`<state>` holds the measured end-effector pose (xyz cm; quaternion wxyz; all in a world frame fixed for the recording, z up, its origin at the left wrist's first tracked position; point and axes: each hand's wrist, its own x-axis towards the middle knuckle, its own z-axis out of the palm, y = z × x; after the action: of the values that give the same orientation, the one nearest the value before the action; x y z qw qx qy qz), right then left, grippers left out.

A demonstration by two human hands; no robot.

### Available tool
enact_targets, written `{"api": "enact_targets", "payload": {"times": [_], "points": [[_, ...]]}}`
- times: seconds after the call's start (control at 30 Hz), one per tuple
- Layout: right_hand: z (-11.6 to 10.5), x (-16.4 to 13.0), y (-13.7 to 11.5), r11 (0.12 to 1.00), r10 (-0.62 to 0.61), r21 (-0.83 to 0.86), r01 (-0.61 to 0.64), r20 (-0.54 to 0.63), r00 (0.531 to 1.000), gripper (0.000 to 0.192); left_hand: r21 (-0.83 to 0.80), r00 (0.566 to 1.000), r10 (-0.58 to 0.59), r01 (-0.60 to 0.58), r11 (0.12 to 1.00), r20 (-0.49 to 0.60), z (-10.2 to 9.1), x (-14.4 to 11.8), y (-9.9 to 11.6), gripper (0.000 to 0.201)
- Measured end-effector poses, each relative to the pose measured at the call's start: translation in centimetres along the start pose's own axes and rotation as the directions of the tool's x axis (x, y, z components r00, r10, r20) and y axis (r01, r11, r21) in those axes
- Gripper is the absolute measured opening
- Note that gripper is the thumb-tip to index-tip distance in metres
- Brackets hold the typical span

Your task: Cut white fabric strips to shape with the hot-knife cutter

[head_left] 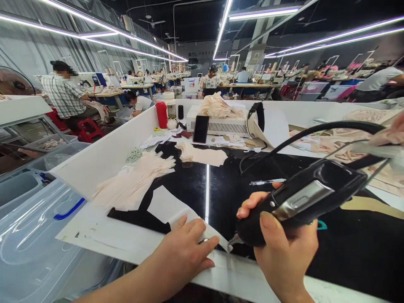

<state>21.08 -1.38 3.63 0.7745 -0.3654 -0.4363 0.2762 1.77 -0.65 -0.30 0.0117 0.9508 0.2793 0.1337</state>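
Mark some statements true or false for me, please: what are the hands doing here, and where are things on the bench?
1. The left hand is on the white sheet, left of the right hand. True.
2. The right hand holds scissors. False: it holds the black tool.
3. The red container stands left of the phone. True.
4. The phone lies flat on the white sheet. False: it is propped up in front of the white box.
5. The pen lies on the black surface. True.
6. A lamp stands on the white box. False: pale cloth is on it.
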Motion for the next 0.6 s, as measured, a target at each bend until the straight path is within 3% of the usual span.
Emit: {"api": "enact_targets", "payload": {"times": [0.33,0.6], "points": [[2.0,2.4,0.3,0.998,0.002,0.063,0.003,-0.081,0.997,0.042,0.044,0.998,0.022,-0.019,0.999,-0.056,2.1,-0.3,0.4,0.064],[2.7,2.6,1.1,0.994,0.071,0.089,-0.067,-0.052,0.996,0.043,-0.017,0.996,0.003,-0.005,1.000,-0.094,2.0,-0.2,0.8,0.064]]}}
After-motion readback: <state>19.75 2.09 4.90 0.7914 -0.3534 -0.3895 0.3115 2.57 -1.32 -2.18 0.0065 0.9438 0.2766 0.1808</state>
